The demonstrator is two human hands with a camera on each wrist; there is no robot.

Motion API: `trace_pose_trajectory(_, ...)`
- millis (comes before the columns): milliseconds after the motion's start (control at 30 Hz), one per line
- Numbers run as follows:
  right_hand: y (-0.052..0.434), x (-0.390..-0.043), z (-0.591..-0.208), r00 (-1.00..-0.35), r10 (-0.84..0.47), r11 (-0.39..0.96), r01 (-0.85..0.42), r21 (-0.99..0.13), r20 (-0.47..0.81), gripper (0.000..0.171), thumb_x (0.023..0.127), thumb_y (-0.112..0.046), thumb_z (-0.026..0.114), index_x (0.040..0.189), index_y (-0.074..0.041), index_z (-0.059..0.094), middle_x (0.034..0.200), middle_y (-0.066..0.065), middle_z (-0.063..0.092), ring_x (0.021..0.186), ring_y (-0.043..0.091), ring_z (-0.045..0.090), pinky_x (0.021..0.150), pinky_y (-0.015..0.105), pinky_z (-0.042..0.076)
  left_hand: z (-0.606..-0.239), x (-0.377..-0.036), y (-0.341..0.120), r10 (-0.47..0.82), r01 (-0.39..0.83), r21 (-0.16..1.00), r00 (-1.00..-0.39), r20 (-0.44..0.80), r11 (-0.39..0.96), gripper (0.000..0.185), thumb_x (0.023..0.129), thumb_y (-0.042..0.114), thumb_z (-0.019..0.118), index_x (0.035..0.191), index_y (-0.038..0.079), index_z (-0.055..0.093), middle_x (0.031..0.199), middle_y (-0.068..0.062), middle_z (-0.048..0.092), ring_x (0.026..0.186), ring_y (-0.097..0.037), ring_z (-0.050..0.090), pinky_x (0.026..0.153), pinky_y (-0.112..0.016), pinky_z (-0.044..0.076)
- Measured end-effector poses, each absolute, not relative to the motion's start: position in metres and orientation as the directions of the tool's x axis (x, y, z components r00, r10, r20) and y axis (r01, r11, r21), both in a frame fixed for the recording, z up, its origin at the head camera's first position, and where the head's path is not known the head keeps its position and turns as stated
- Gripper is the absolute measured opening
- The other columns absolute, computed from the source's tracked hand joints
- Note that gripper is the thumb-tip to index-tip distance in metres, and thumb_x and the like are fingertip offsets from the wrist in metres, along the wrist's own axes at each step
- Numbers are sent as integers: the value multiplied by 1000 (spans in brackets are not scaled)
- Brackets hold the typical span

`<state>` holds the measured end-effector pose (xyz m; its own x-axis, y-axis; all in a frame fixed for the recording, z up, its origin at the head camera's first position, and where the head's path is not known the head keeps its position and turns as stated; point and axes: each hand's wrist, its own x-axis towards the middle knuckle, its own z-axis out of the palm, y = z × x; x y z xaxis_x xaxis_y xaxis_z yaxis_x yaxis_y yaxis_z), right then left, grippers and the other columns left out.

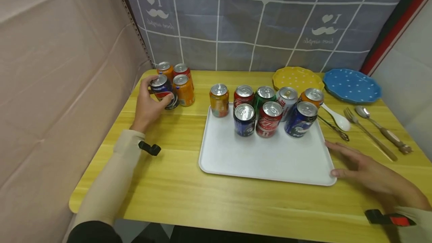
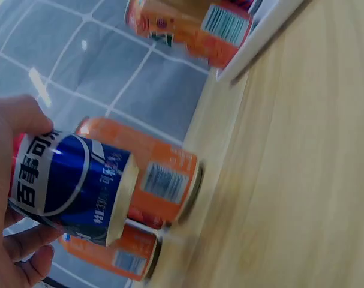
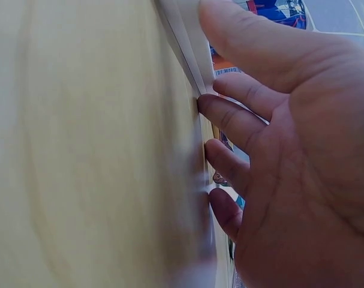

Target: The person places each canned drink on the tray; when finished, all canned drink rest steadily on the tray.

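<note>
At the table's far left corner, the left hand grasps a blue can amid three orange and red cans, well apart from the white tray; the right hand lies flat, fingers straight, touching the tray's right edge

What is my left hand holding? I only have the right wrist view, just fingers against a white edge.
Observer: Your left hand grips a blue Pepsi can at the table's far left, beside three orange and red cans.
Operator: And what is that white edge?
Observer: It is the white tray, and your right hand rests open at its right rim.
Operator: How full is the tray?
Observer: Cans stand only along its far side, with the near half bare.
</note>
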<state>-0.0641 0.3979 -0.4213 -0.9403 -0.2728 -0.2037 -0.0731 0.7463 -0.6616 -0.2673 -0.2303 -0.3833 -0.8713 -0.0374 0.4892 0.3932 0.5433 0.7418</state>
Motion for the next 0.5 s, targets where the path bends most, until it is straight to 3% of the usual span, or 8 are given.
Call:
trace_pose_trajectory(233,398,-65,-421,-941,-282,745,-92,-660,-186,91,97,-25,76,169,-28,21,170,33,20,147,71,15,100,88,19,-368,-232,-204,108,476,739,-866,488,477,74,90,20,82,151,20,41,140,-9,53,110,-19,50,76,-31,43)
trace_pose_trajectory(500,398,-64,-420,-941,-282,750,-97,-654,-185,91,97,-24,76,170,-28,20,169,35,19,146,73,15,99,89,19,-368,-207,-163,317,560,720,-828,463,409,76,86,13,87,147,14,43,139,-11,58,112,-24,56,81,-41,46)
